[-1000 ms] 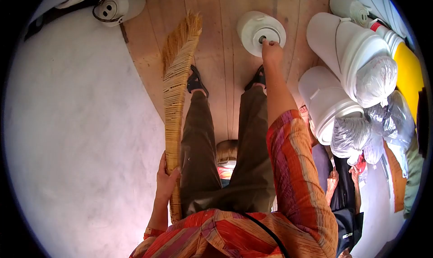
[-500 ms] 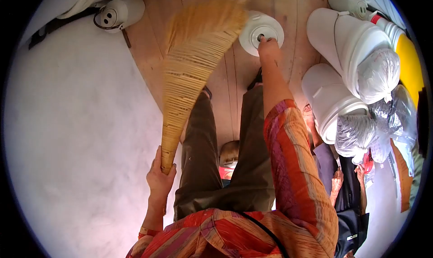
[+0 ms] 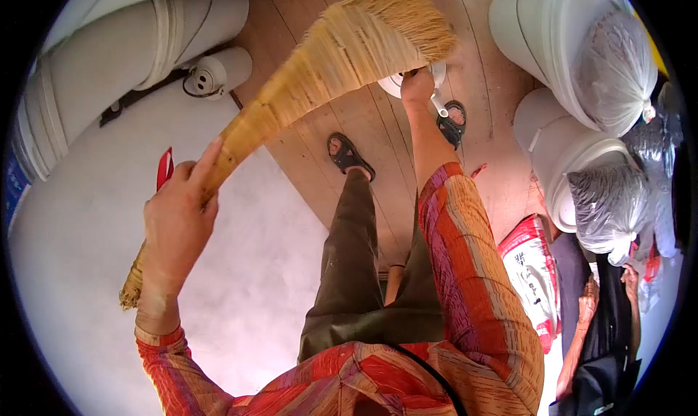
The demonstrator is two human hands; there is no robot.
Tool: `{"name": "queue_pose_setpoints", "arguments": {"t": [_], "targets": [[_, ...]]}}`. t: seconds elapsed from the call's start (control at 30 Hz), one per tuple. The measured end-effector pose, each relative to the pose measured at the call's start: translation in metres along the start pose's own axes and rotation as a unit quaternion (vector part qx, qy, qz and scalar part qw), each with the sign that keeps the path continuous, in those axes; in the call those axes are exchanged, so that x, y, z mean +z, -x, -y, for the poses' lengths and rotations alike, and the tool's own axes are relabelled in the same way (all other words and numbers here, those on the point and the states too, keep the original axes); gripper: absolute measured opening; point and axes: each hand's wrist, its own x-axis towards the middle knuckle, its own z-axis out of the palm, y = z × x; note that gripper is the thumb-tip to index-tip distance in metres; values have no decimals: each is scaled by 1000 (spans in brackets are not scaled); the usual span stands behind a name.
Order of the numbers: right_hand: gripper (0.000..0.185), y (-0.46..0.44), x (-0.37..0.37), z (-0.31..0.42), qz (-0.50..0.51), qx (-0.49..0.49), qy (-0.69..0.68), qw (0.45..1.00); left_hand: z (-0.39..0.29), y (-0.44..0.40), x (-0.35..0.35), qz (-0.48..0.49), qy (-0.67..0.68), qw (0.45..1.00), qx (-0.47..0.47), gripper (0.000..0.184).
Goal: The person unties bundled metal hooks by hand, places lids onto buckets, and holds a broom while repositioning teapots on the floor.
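Observation:
My left hand (image 3: 178,216) is wrapped round the handle of a straw broom (image 3: 327,74). The broom slants up to the right, its bristles raised towards the top centre and its handle end sticking out below my wrist. Closed at the top of a round white vessel (image 3: 438,73) is my right hand (image 3: 416,89). A short spout-like piece juts from that vessel, which the broom head partly covers. What exactly my right fingers grip is hidden.
White buckets (image 3: 560,38) line the right side, with tied plastic bags (image 3: 614,74) on them. More white containers (image 3: 123,60) lie at upper left. A red-and-white sack (image 3: 527,270) is near a seated person's hands (image 3: 589,300). My sandalled feet (image 3: 350,156) stand on wooden boards (image 3: 298,190).
The broom has tilted further right, and my left hand has moved up and left with it. My right hand has shifted slightly down with the white vessel, whose spout-like piece now shows.

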Motion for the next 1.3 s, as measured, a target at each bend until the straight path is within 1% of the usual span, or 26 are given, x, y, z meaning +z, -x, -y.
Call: {"name": "queue_pose_setpoints", "arguments": {"t": [0.03, 0.07, 0.1, 0.17, 0.2, 0.23, 0.27, 0.33, 0.37, 0.43, 0.47, 0.57, 0.63, 0.7, 0.73, 0.8, 0.83, 0.9, 0.97, 1.03, 1.1, 1.13, 1.17, 1.23, 1.27, 1.3], "targets": [[16, 0, -2, 3, -4, 8, -9, 1000, -4, 0, -9, 28, -11, 999, -28, 66], [16, 2, -9, 9, 43, 38, -9, 998, -9, 8, -16, 12, -54, 998, -30, 66], [17, 2, -16, 14, 89, 65, -9, 994, -13, 16, -23, 10, -62, 998, -26, 66], [17, 0, -19, 15, 87, 62, -3, 994, -15, 33, -34, 39, -23, 995, -89, 68], [18, 0, -20, 15, 82, 58, 13, 995, -7, 41, -35, 15, -18, 998, -65, 67], [20, 3, -20, 15, 79, 53, 27, 995, -4, 50, -35, 16, -24, 997, -66, 67], [21, 3, -22, 20, 93, 90, 13, 992, 0, 60, -36, 41, -35, 994, -90, 67], [22, 5, -25, 20, 88, 81, 2, 993, 1, 76, -35, 109, -55, 981, -147, 68], [23, 4, -25, 20, 83, 70, 0, 994, 1, 83, -34, 107, -55, 982, -148, 68], [23, 4, -23, 17, 79, 47, 0, 996, -2, 104, -27, 188, -51, 960, -199, 69], [24, 5, -22, 15, 73, 25, -1, 997, 7, 125, -8, 155, -97, 972, -151, 70], [23, 3, -21, 3, 103, -23, -26, 994, 6, 160, 34, 203, 6, 947, -250, 72], [21, 3, -43, 9, 112, -38, -26, 993, 6, 178, 62, 215, 75, 937, -264, 71], [19, 8, -82, 18, 132, -16, -26, 991, 10, 199, 97, 206, 106, 938, -257, 70], [19, 11, -90, 6, 140, -20, -17, 990, 5, 203, 104, 168, 159, 935, -268, 69], [16, 8, -104, -22, 126, -102, 11, 987, -6, 211, 117, 102, 248, 918, -291, 66], [16, 8, -108, -27, 131, -108, 17, 985, -12, 210, 119, 104, 256, 915, -295, 66], [16, 7, -112, -31, 166, -79, 25, 983, -26, 200, 117, 31, 384, 859, -338, 66], [18, 6, -103, -22, 174, -96, 1, 980, -34, 183, 112, 21, 388, 862, -327, 66], [21, -1, -89, -10, 213, -93, -12, 972, -42, 169, 115, 9, 390, 867, -312, 66], [24, -9, -69, -8, 205, -94, 10, 974, -49, 161, 125, 14, 283, 933, -223, 67], [26, -14, -63, -10, 195, -92, 32, 976, -55, 167, 138, 43, 221, 952, -209, 68], [26, -18, -62, -4, 196, -94, 37, 975, -63, 174, 152, 24, 247, 948, -200, 69], [27, -22, -62, 4, 230, -52, 123, 964, -78, 192, 160, 91, 303, 920, -231, 70], [27, -20, -59, 1, 234, -54, 125, 963, -81, 204, 170, 97, 294, 924, -226, 70], [27, -20, -57, -5, 214, -82, 133, 964, -83, 214, 174, 98, 296, 922, -229, 70]]}}
